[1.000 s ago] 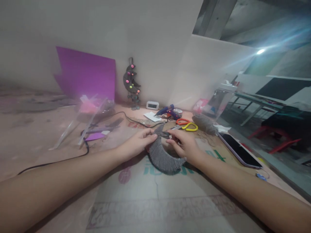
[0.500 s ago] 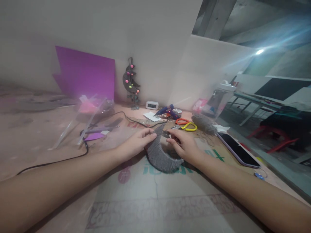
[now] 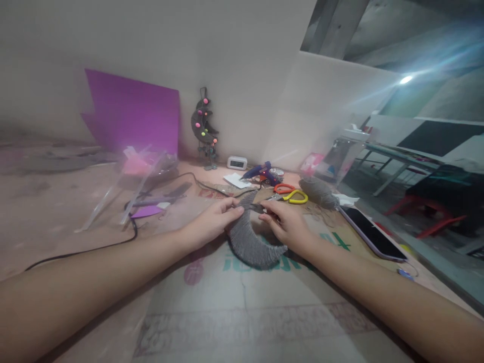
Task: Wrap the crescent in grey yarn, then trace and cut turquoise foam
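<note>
The left hand point(image 3: 219, 222) pinches a gray yarn-wrapped crescent point(image 3: 247, 243), its lower curve slightly further left than a second ago; the right hand point(image 3: 290, 224) grips a dark tool point(image 3: 257, 207), mostly hidden.

The pinkish table point(image 3: 56, 212) carries a printed cardboard sheet point(image 3: 234, 307), a white clock point(image 3: 237, 163) close to its back edge, and a phone point(image 3: 372, 233) which lies along its right edge.
</note>
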Tool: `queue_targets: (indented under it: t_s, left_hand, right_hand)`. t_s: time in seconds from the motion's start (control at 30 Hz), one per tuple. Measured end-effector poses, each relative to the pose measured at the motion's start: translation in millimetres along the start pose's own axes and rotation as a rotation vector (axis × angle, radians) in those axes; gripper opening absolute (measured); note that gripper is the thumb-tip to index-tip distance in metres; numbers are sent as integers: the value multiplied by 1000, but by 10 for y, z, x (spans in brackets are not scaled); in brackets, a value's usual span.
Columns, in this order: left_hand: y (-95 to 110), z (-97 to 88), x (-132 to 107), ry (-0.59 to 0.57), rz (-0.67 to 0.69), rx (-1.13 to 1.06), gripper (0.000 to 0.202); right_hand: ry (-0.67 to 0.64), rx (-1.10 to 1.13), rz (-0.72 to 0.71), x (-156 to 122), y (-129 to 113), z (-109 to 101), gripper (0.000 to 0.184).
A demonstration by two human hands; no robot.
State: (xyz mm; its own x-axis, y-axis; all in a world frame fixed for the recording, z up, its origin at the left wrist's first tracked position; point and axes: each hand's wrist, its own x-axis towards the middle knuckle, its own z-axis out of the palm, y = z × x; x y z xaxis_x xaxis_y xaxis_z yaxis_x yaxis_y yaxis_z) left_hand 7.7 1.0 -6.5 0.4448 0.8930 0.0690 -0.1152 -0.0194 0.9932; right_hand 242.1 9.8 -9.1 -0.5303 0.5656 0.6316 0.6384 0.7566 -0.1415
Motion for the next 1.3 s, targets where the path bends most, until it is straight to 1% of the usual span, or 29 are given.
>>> queue_targets:
  t_s: [0.1, 0.4, 0.53, 1.1, 1.3]
  left_hand:
    - [-22, -11, -2, -8, -6, -17, 54]
    - [-55, -18, -4, -19, -24, -32, 54]
    - [-64, -25, -8, -10, -28, -32, 54]
    - [-39, -19, -12, -15, -48, -43, 51]
    - [-40, -18, -9, -22, -63, -58, 51]
  right_hand:
    - [11, 5, -6, -6, 5, 6, 25]
    - [36, 1, -26, 3, 0, -4, 21]
    - [44, 2, -3, 5, -8, -2, 22]
    - [71, -19, -49, -1, -18, -3, 26]
    - [40, -22, -42, 10, -22, -13, 26]
